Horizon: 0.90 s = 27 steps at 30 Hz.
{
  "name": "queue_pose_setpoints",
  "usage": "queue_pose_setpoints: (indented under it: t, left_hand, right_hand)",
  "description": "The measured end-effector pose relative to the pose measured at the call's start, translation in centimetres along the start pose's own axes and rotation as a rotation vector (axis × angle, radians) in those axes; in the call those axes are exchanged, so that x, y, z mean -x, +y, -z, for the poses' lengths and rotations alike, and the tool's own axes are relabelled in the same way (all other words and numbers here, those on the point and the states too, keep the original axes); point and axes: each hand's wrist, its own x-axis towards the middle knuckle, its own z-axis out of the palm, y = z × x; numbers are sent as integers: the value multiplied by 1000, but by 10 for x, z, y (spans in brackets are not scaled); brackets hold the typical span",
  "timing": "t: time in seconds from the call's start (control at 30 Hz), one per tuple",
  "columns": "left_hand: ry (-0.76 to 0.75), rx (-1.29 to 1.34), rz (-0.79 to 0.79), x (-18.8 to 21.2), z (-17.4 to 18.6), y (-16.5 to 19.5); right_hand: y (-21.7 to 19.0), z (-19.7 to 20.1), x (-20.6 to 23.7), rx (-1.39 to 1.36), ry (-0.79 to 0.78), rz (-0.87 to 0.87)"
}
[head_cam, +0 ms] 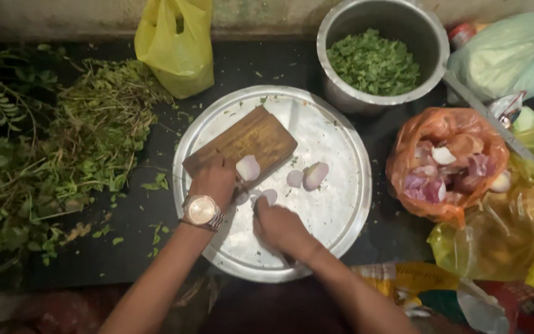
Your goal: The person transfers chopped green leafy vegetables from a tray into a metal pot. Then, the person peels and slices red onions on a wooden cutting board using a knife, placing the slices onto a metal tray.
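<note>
Left hand (214, 180) pinches an onion piece (248, 167) by the wooden board (242, 143); right hand's (277, 226) grip unclear; orange bag (446, 162) right.

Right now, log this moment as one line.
left hand: on board | right hand: at onion pieces | tray: onion half

Peeled pale-purple onion pieces (261, 196) clustered near plate centre; one half (248, 167) at 12 o'clock on wooden board (242, 146), another (315, 175) at 3 o'clock.

A home kitchen corner: around the round steel plate (341, 204) are a pot of chopped greens (375, 62) and herb stalks (88, 142).
</note>
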Motion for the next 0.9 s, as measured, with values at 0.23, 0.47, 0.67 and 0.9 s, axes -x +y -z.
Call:
queue_pose_setpoints:
  t: [0.23,0.47,0.67,0.9]
  left_hand:
    - [-184,-34,78,0,4,-1]
    - [-110,-28,72,1,7,-1]
    - [-145,-6,88,-1,0,-6]
    - [-107,-38,67,1,-4,-6]
  right_hand:
    - [-1,1,-2,-26,4,71]
    - [-1,2,-5,-63,-22,80]
    - [-4,2,-6,-52,-44,48]
    - [-5,-2,-8,-28,-57,-1]
